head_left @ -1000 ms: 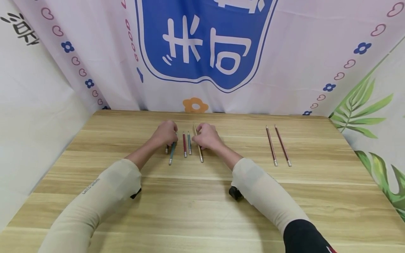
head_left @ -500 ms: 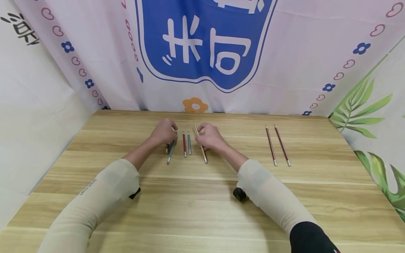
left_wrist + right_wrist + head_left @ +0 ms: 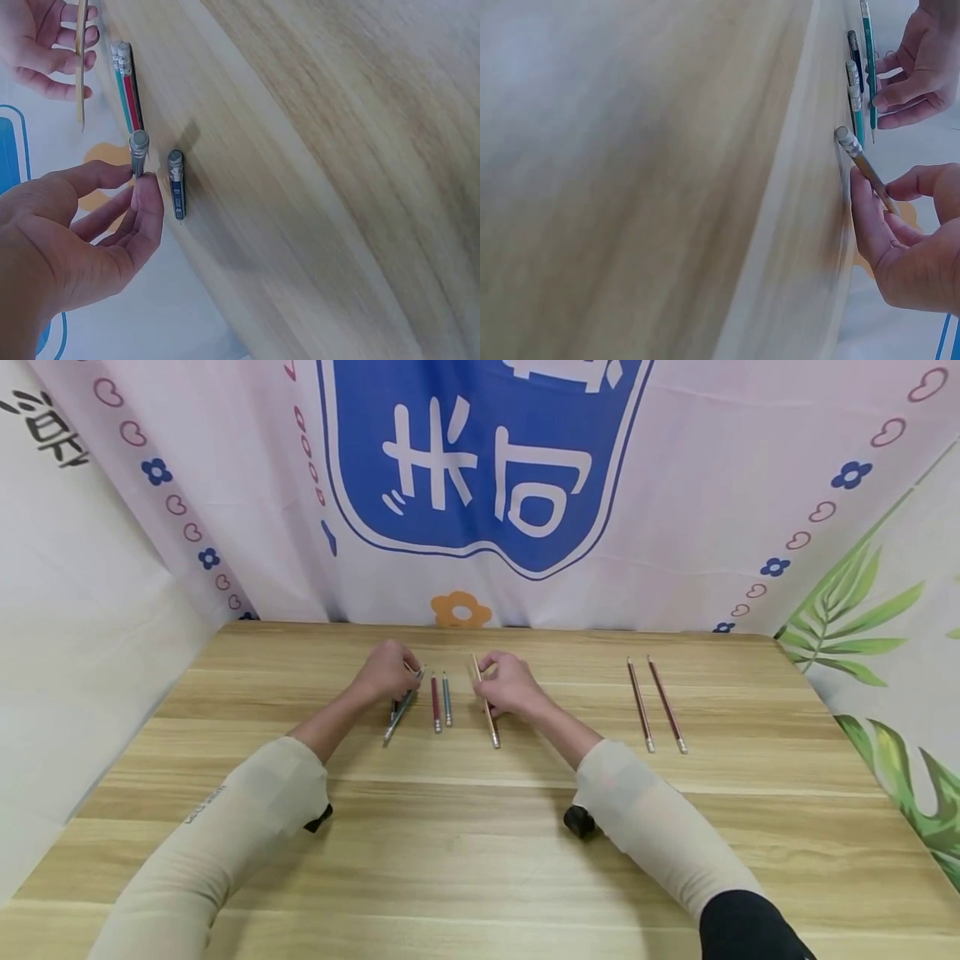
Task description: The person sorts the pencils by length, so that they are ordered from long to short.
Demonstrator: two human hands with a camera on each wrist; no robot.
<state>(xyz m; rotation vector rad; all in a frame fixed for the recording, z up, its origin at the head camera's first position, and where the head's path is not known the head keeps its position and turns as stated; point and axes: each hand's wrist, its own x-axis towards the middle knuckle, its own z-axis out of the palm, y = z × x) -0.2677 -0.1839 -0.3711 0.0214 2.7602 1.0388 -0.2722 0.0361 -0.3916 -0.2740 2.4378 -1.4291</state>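
In the head view my left hand (image 3: 386, 672) pinches a teal pencil (image 3: 397, 720), eraser end toward me. Beneath it a dark pencil (image 3: 177, 191) lies on the table, plain in the left wrist view. My right hand (image 3: 512, 683) pinches a yellow pencil (image 3: 490, 720) between thumb and fingers; its eraser end (image 3: 845, 137) points toward me and close to the tabletop. Side by side between the two hands lie a red pencil (image 3: 437, 703) and a shorter-looking blue-green pencil (image 3: 447, 700).
Farther right on the wooden table (image 3: 450, 860) lie two dark red pencils, one left (image 3: 640, 704) and one right (image 3: 667, 704). A printed curtain (image 3: 675, 527) hangs along the back edge. White walls flank the table.
My right hand has shifted right with the yellow pencil, away from the middle pair. The teal pencil's eraser end has swung left in my left hand, which moved slightly left.
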